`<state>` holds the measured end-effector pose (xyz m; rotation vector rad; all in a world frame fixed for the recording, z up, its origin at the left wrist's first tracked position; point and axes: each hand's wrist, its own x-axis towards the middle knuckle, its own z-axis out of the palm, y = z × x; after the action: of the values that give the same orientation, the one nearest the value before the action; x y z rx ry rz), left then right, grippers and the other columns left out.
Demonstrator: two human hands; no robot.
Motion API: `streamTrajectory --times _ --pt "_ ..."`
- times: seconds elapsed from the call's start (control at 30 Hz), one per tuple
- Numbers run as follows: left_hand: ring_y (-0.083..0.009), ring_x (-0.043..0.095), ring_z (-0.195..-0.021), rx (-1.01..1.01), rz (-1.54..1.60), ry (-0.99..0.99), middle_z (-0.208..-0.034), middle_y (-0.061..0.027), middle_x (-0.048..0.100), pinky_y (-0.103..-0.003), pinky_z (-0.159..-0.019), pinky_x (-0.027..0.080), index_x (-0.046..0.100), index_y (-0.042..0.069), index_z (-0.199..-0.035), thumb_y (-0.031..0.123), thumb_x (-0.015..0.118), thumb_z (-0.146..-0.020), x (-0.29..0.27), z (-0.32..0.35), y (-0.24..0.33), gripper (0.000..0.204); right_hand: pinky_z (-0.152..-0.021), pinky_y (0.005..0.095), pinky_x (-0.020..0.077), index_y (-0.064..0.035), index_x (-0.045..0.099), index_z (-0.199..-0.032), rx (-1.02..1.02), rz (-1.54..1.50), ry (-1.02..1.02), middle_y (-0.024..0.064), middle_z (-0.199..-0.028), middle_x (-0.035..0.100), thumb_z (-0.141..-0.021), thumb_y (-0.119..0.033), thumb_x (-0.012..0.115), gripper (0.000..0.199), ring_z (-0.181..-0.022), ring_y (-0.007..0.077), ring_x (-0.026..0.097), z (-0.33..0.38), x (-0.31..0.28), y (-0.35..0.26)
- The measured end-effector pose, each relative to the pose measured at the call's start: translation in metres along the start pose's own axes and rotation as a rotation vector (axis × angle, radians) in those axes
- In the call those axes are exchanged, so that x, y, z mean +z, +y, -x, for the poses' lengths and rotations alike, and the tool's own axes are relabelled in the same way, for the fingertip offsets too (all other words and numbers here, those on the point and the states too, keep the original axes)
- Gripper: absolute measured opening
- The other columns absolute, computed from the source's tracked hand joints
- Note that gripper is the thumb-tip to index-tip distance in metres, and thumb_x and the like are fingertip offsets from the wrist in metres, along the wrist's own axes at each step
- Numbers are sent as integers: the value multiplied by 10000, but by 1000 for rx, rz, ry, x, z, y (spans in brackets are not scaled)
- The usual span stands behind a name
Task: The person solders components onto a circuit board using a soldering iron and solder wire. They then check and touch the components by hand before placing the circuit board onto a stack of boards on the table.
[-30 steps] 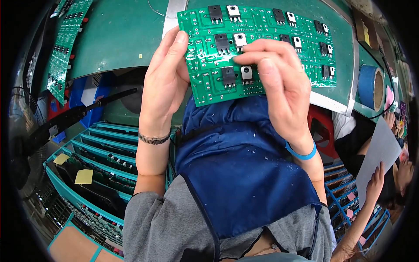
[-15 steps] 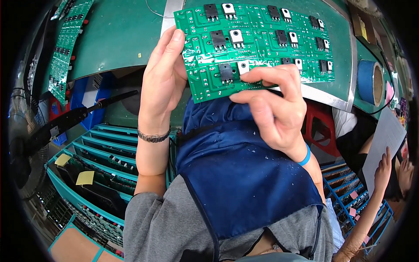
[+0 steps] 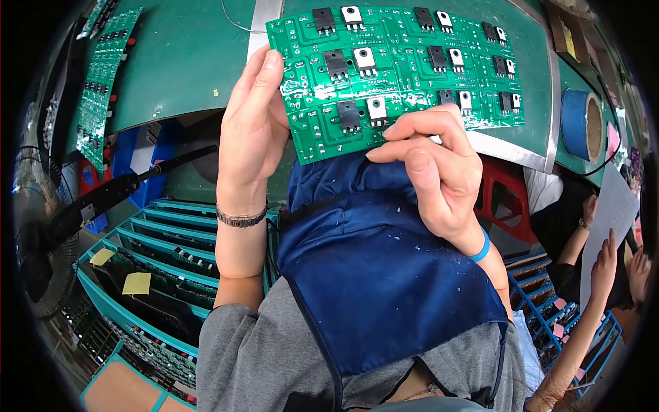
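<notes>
A long green circuit board (image 3: 384, 79) is held up tilted before me, its face set with black and white-metal three-legged components in rows. My left hand (image 3: 257, 113) grips its left end, thumb along the near side, other fingers partly behind it. My right hand (image 3: 443, 168) is at the lower edge, fingers bent and apart; the index fingertip overlaps the face beside a white component (image 3: 377, 110) in the bottom row. Another fingertip lies just below the edge. Whether any right-hand fingers touch the board's back is hidden.
Another populated board (image 3: 103, 89) stands at the left of the green table (image 3: 185, 62). A teal rack (image 3: 158, 226) of boards is at lower left, beside a black rod-like arm (image 3: 113, 192). Blue tape (image 3: 580, 127) is at right, where another person's hand (image 3: 604, 264) holds a paper (image 3: 611, 220).
The board has shifted slightly left. My right hand has moved a little right and down along its lower edge. At right, the other person's paper has shifted and another hand shows beside it.
</notes>
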<state>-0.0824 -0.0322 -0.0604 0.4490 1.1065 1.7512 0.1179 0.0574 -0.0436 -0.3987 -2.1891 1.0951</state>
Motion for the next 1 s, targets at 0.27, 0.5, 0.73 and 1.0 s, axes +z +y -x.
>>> streamTrajectory --times 0.27,0.5,0.73,1.0 --pt "-163 630 -1093 -4 2 3 -1247 -103 607 -303 -894 532 439 -18 -1366 260 427 -1056 -1 0 0 417 -763 325 405 -77 764 -901 -76 154 -78 32 -971 634 -871 -187 625 180 -833 200 492 1 1 4" --pt "-156 552 -1173 26 45 141 -1281 -94 586 -309 -993 440 452 -24 -1379 180 475 -1037 -6 -1 -10 399 -788 358 431 -84 762 -1004 -90 143 -44 59 -999 633 -852 -251 600 278 -837 219 549 5 -4 1" --pt "-221 530 -1218 -79 33 6 -1372 -120 521 -379 -1040 418 407 -8 -1417 255 375 -1062 -31 -1 -1 443 -828 420 367 -109 637 -739 -166 19 117 9 -1007 588 -817 -235 706 163 -928 248 515 8 16 6" --pt "-193 561 -1181 -60 -26 -3 -1356 -105 536 -358 -1008 456 422 4 -1409 262 352 -1072 -23 -7 -7 430 -790 393 415 -82 665 -1039 -140 28 165 60 -1061 571 -825 -211 715 254 -920 253 529 15 7 9"
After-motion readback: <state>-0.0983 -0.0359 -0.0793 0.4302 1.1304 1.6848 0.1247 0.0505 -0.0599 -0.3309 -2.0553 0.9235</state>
